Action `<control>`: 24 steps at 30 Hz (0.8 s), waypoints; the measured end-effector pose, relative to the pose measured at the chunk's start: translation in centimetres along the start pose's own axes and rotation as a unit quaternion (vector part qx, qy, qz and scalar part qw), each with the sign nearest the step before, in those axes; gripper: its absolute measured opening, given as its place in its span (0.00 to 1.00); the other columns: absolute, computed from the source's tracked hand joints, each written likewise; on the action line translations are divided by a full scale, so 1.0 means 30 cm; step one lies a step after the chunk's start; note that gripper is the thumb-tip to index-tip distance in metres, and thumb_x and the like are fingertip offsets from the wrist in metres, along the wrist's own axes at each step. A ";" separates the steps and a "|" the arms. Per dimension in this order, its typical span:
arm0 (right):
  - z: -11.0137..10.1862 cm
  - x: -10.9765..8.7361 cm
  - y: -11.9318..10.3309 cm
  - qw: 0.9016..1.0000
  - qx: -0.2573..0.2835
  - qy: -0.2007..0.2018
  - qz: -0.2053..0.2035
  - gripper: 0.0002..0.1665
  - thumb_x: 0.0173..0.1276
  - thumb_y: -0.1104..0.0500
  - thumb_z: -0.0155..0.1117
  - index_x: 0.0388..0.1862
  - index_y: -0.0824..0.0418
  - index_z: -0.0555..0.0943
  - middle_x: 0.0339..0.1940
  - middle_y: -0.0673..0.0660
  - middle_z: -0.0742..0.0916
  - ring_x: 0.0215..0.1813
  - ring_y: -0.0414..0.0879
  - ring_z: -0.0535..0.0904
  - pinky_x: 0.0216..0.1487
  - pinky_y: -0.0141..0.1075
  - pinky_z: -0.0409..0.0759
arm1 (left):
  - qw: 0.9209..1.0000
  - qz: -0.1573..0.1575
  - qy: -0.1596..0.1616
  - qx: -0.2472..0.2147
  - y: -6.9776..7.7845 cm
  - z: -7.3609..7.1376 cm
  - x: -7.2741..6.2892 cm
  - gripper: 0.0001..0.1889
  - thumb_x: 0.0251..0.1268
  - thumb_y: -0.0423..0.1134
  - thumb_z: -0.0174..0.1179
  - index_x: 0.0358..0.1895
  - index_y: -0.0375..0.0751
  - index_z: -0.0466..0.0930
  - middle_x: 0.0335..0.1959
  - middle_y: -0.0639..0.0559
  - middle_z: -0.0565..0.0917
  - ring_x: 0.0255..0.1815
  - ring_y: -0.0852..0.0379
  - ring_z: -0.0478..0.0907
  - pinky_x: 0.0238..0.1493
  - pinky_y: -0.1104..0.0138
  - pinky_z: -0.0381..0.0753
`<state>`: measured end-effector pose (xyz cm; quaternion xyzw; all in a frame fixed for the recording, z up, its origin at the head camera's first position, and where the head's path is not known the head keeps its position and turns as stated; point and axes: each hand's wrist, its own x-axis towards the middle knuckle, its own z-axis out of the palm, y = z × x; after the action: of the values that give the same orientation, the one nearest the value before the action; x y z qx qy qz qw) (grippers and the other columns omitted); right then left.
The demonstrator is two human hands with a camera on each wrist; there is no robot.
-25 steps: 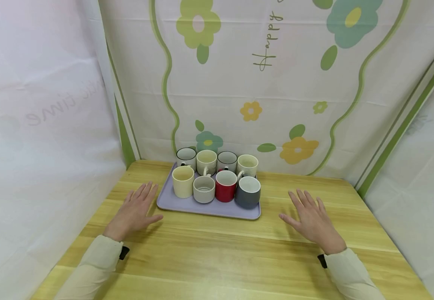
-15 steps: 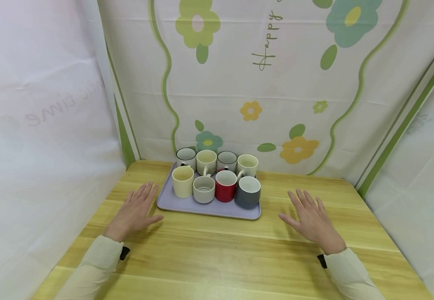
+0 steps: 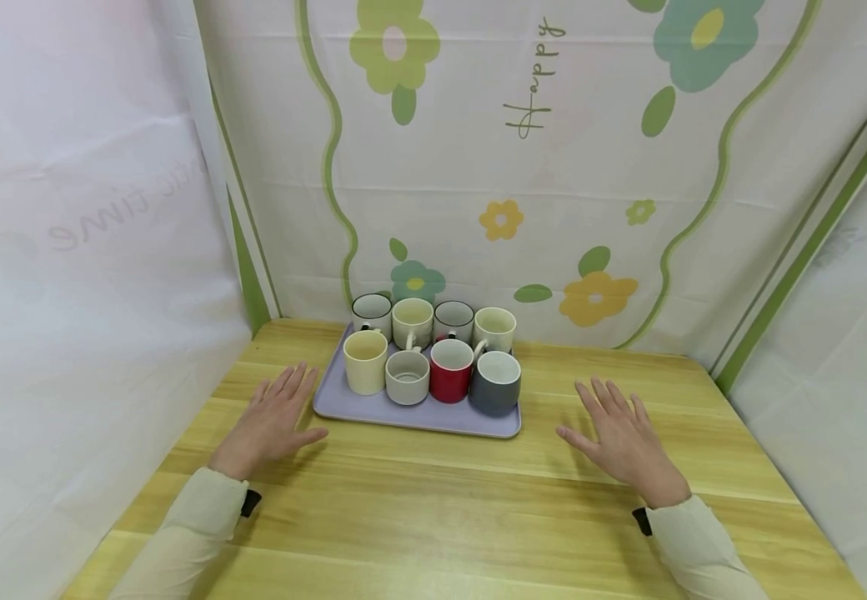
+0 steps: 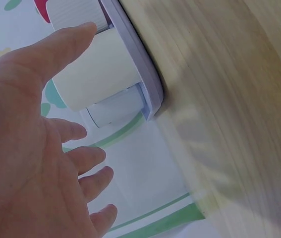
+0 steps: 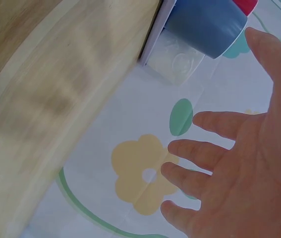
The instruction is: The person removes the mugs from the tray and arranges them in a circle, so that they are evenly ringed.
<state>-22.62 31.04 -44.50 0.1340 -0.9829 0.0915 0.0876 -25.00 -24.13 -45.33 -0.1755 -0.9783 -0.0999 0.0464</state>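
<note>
A lilac tray (image 3: 373,410) carries several mugs in two rows. Along its front row stand a cream mug (image 3: 365,371), a low pale grey cup (image 3: 407,386), a red mug (image 3: 449,381) and a dark grey mug (image 3: 495,392). Behind them are two white mugs with black rims, one of them a white mug (image 3: 371,315) at the left, plus two pale cream mugs, including a cream mug (image 3: 495,325) at the right. My left hand (image 3: 270,423) is spread left of the tray, holding nothing. Right of the tray, my right hand (image 3: 626,442) is spread too, also holding nothing.
A wooden table (image 3: 433,517) bears the tray near its back edge. White cloth with printed flowers (image 3: 598,298) hangs right behind the table, and more white cloth (image 3: 88,333) hangs along both sides.
</note>
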 end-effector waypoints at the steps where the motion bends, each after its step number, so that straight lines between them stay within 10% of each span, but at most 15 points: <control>1: 0.001 0.000 0.000 1.000 0.000 0.000 0.000 0.53 0.76 0.29 0.57 0.84 0.63 0.62 0.83 0.75 0.65 0.84 0.75 0.56 0.79 0.78 0.50 | 1.000 0.000 0.000 0.000 0.000 -0.001 0.000 0.52 0.70 0.57 0.68 0.85 0.32 0.51 0.86 0.30 0.52 0.86 0.28 0.51 0.82 0.27 0.50; 15: 0.007 0.011 -0.005 1.000 -0.009 0.003 -0.003 0.53 0.77 0.28 0.55 0.85 0.63 0.61 0.83 0.74 0.66 0.84 0.74 0.57 0.80 0.77 0.51 | 1.000 0.000 -0.011 -0.019 -0.012 0.002 0.004 0.52 0.71 0.57 0.67 0.85 0.31 0.49 0.86 0.29 0.50 0.86 0.27 0.49 0.82 0.26 0.49; 24: 0.033 0.069 -0.032 0.997 0.078 0.008 -0.020 0.57 0.76 0.29 0.59 0.85 0.68 0.57 0.84 0.72 0.66 0.83 0.71 0.61 0.82 0.73 0.55 | 0.985 -0.001 -0.046 -0.165 -0.058 0.025 0.074 0.52 0.76 0.52 0.64 0.84 0.24 0.41 0.86 0.25 0.45 0.86 0.25 0.43 0.85 0.32 0.47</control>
<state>-24.45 29.43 -44.90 0.1592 -0.9691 0.1672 0.0868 -27.72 -24.82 -46.10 -0.1839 -0.9497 -0.2520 -0.0286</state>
